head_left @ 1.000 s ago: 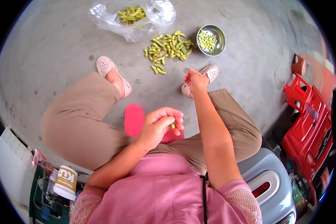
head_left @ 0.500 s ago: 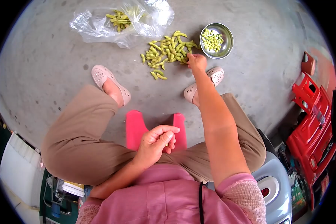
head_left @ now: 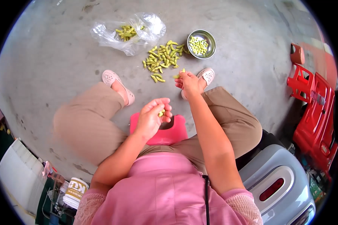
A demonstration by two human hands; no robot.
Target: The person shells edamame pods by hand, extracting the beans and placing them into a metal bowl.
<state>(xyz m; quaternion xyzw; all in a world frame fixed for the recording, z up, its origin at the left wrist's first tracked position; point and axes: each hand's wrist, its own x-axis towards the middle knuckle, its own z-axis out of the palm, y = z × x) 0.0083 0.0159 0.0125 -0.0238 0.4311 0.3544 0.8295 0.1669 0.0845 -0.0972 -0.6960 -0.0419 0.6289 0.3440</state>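
Observation:
My left hand (head_left: pixel 149 119) is curled above the pink stool, with a few shelled green soybeans (head_left: pixel 161 113) showing between thumb and fingers. Farther out, my right hand (head_left: pixel 189 84) pinches a green soybean pod (head_left: pixel 177 76); a second pod tip shows above its fingertips. Just beyond that hand, a loose pile of soybean pods (head_left: pixel 163 58) lies on the concrete floor. To the right of the pile, touching a pod or two, stands a round metal bowl (head_left: pixel 215 47) with shelled soybeans (head_left: pixel 198 45) in it.
A clear plastic bag (head_left: pixel 152 28) with more pods (head_left: pixel 127 33) lies behind the pile. The pink stool (head_left: pixel 165 138) is between my legs. Red plastic stools and a red panel (head_left: pixel 315 120) stand at right, a grey-blue plastic body (head_left: pixel 278 180) lower right, a white tub (head_left: pixel 76 191) lower left.
My right hand has drawn back from the pile toward me, now with pods in its fingers. The left hand has risen slightly and loosened, showing the beans. The whole view has shifted.

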